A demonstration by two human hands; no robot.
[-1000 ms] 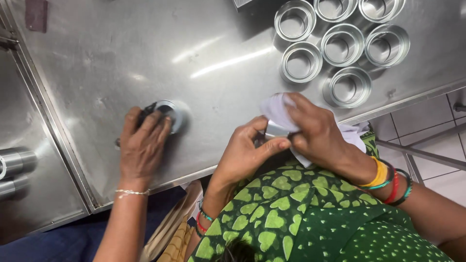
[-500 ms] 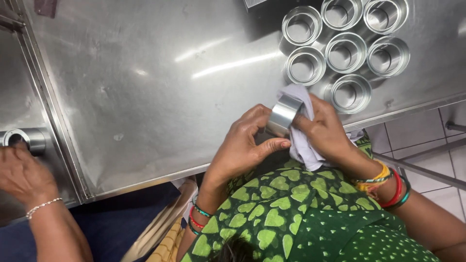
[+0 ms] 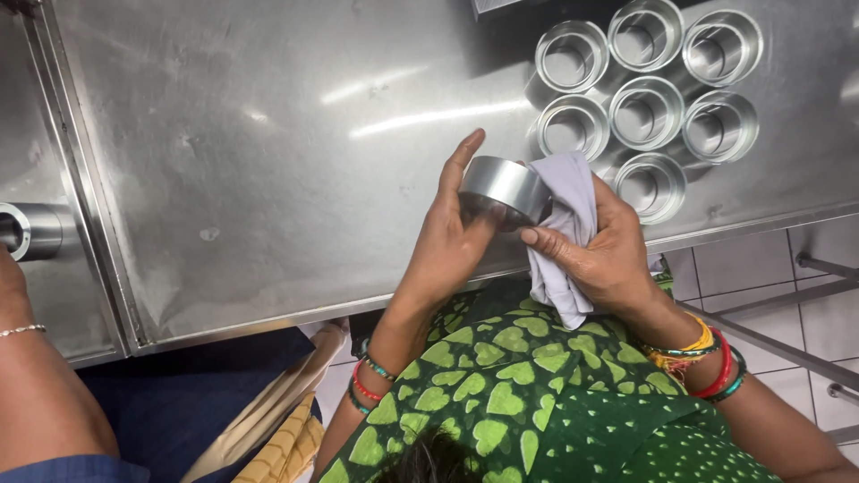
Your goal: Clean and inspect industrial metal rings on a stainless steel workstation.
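Observation:
My left hand (image 3: 447,246) is shut on a short shiny metal cup (image 3: 506,186), held on its side just above the front edge of the steel table (image 3: 268,161). My right hand (image 3: 608,259) grips a pale grey cloth (image 3: 559,268) and presses it against the cup's right end. The cloth hangs down past the table edge. Both wrists carry coloured bangles, and my green heart-patterned clothing fills the bottom of the view.
Several matching open metal cups (image 3: 640,112) stand clustered at the table's back right. A co-worker's arm (image 3: 36,394) with a thin bracelet is at the lower left, near a metal cylinder (image 3: 31,231) on the adjoining steel surface. Tiled floor and metal frame bars (image 3: 787,349) lie to the right.
The co-worker's hand carried a metal cup off the table middle to the left surface, then drew back. My hands turned the cup so its shiny side faces up, cloth against it.

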